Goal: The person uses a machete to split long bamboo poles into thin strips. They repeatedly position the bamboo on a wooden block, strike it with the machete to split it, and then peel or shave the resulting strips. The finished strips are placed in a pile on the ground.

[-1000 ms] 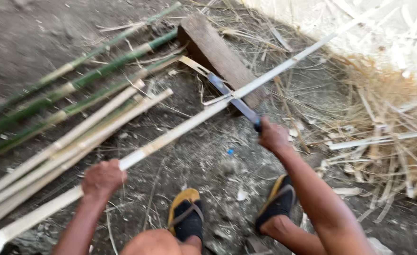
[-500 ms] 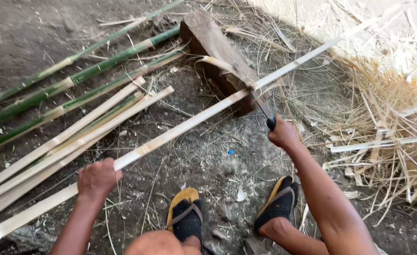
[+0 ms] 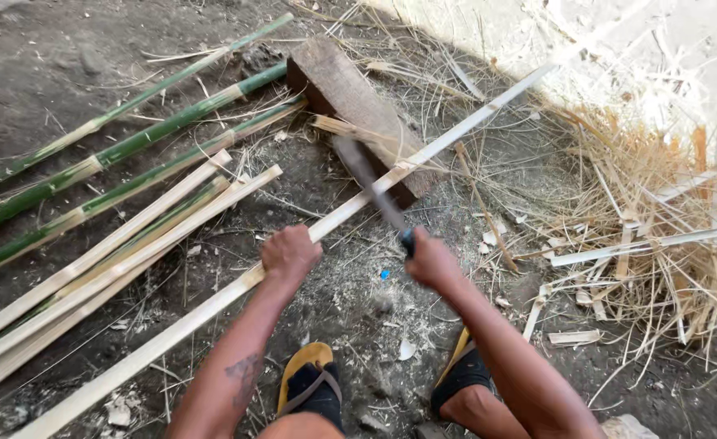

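Observation:
My left hand (image 3: pixel 290 254) grips a long pale bamboo strip (image 3: pixel 456 130) near its middle. The strip lies slantwise across a dark wooden block (image 3: pixel 350 93), its far end reaching the upper right. My right hand (image 3: pixel 430 258) holds a knife (image 3: pixel 368 183) by its dark handle. The blurred blade points up and left, over the strip close to the block.
Green bamboo poles (image 3: pixel 131 142) and several split pale strips (image 3: pixel 106 252) lie on the dirt at the left. A heap of dry shavings and offcuts (image 3: pixel 659 228) fills the right side. My sandalled feet (image 3: pixel 314 390) are at the bottom.
My left hand has slid forward along the strip, closer to the block. My right hand has swung the knife left, so the blade is now over the strip.

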